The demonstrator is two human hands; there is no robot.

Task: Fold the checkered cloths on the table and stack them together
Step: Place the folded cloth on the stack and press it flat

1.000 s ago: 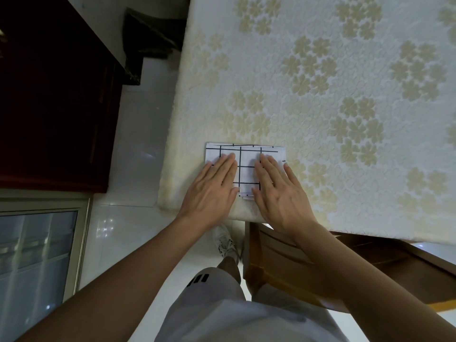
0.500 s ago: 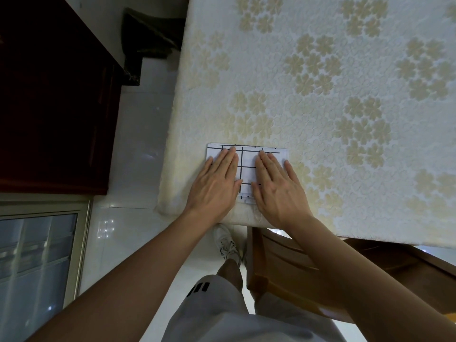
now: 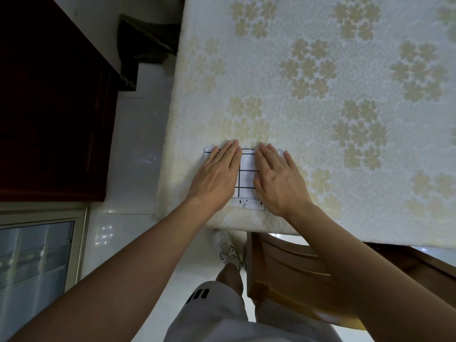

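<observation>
A small folded white cloth with black grid lines lies flat near the table's front left corner. My left hand rests palm down on its left part, fingers stretched together. On the right part my right hand lies flat the same way. Only a middle strip and the near hem of the cloth show between and below the hands. Neither hand grips anything. No other checkered cloth is in view.
The table wears a cream cover with yellow flower clusters. A wooden chair stands tucked under its near edge on the right. To the left are white floor tiles, a dark wooden cabinet and a glass door. My leg and a shoe show below.
Both hands have slid forward over the folded cloth, so their fingertips now reach its far edge. The cloth has stayed in place.
</observation>
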